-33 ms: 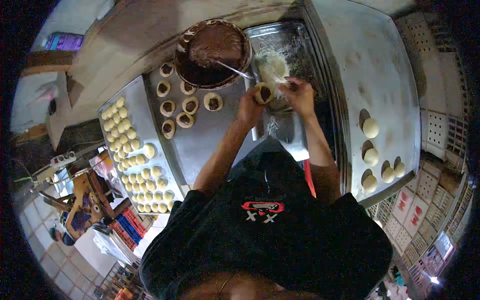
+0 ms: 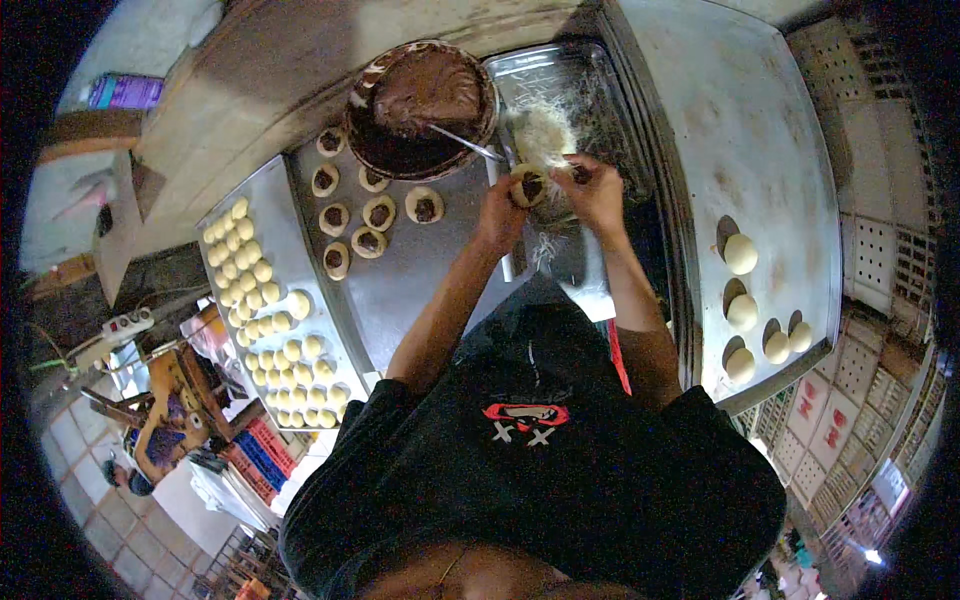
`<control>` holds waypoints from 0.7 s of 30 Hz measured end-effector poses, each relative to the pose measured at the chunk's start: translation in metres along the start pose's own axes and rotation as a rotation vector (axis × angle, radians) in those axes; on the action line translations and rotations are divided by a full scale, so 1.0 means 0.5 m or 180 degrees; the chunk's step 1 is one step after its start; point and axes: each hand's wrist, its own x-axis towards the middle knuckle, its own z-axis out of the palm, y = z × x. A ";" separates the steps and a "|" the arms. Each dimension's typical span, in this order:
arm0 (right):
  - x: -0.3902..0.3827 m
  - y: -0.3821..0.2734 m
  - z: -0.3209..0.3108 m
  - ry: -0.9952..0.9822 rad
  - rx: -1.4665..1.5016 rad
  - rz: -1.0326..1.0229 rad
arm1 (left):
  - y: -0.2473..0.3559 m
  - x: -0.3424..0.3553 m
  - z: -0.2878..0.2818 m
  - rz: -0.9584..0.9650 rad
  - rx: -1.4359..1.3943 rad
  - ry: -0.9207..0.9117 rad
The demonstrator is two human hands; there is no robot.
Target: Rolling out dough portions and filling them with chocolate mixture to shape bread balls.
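My left hand (image 2: 500,216) is closed around a flattened dough round (image 2: 528,187) with dark brown filling in its middle. Right beside it, my right hand (image 2: 596,196) pinches pale shreds (image 2: 566,182) that look like grated cheese, its fingertips close to the dough. Under and beyond both hands lies a metal tray (image 2: 600,95) with a heap of the same shreds (image 2: 543,132). A bowl of chocolate-brown filling (image 2: 430,88) stands to the left, a metal spoon (image 2: 462,139) resting in it. Several filled dough rounds (image 2: 379,212) sit on the baking sheet below the bowl.
At the left, another tray (image 2: 272,180) carries rows of plain dough balls (image 2: 250,262). On the right is a metal sheet (image 2: 745,130) with several larger dough balls (image 2: 741,312). Loose shreds (image 2: 543,250) lie near my body. Stacked crates (image 2: 258,455) stand at the lower left.
The whole view has shifted very slightly. My right hand is a little further left, and both hands keep their hold.
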 end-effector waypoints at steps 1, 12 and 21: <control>-0.011 -0.015 -0.007 -0.0029 -0.0036 0.0071 | 0.033 -0.004 0.039 0.0016 0.1183 0.0025; -0.028 -0.031 0.039 0.0187 -0.0884 -0.0570 | 0.049 0.028 0.080 0.0073 0.1821 0.0254; 0.014 0.036 -0.024 -0.0965 0.1400 0.0362 | 0.043 0.044 0.022 0.1403 0.1981 -0.0770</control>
